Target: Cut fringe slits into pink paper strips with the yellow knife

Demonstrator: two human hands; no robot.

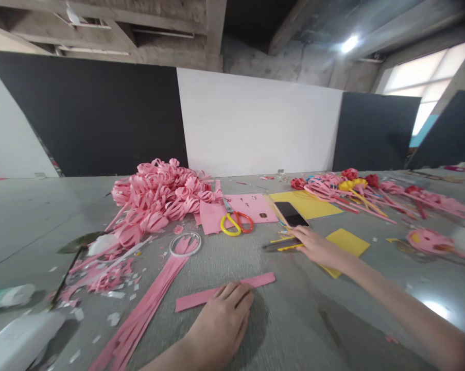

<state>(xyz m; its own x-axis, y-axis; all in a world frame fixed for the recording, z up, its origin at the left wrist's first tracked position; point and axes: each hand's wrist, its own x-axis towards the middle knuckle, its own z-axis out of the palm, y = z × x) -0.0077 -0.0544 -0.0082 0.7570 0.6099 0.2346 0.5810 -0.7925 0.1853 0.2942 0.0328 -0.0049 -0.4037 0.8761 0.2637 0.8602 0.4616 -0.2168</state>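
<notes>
A flat pink paper strip [197, 300] lies on the grey table, and my left hand [227, 314] rests on its right part with the fingers bent together; what is under the fingertips is hidden. Farther right, my right hand [309, 242] reaches to the yellow and dark thin sticks [280, 246], just below a black phone [292, 214]; its fingertips are too small to make out. Scissors [238, 224] with yellow and orange handles lie on pink paper [212, 216]. A roll of clear tape [185, 244] sits over a bundle of pink strips [151, 304].
A heap of looped pink paper [158, 193] stands at the back left. Yellow sheets [346, 245] and paper flowers [351, 188] are on the right. Paper scraps, a white box [21, 337] and a green-white tube [10, 297] lie left. Panels [259, 123] stand behind.
</notes>
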